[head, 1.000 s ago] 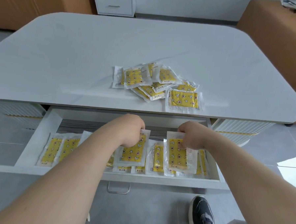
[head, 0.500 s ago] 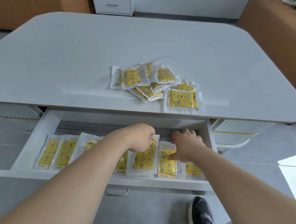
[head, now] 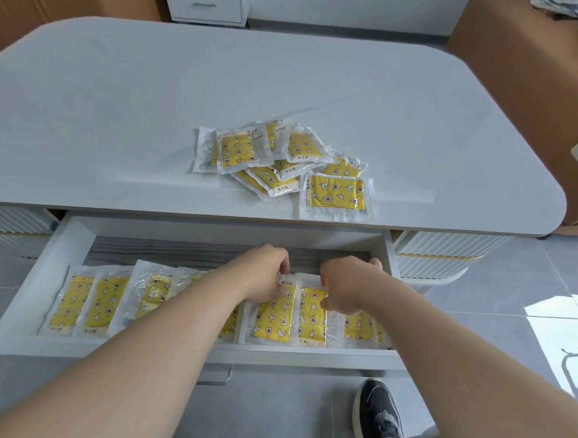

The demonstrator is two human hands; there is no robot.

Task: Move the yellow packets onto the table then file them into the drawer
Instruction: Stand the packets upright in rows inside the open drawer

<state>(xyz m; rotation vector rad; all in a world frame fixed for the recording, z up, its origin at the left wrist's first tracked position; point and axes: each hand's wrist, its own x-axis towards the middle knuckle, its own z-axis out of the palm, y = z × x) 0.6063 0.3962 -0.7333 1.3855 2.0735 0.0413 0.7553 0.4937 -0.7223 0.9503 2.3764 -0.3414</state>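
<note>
The yellow packets (head: 273, 318) look light, limp and slick-filmed, likely best pinched at the sealed top edge; two stand right of the drawer's (head: 40, 272) middle, left hand (head: 264, 275) and right hand (head: 348, 286) each pinching one's top; a pile (head: 283, 165) lies on the table (head: 119, 102) behind the drawer.

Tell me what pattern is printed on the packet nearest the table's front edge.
That packet is yellow with white stars, moons and flower shapes; head view.

**Drawer layout**

So the left hand (head: 264, 274) holds a flat yellow plastic packet (head: 274, 318) in the pulled-out white drawer (head: 26, 292), and the right hand (head: 347, 285) holds the neighbouring packet (head: 312, 317). There's a row of packets (head: 92, 302) left of the left hand, and a pile of packets (head: 283, 165) beyond both on the pale rounded tabletop (head: 152, 111).
</note>
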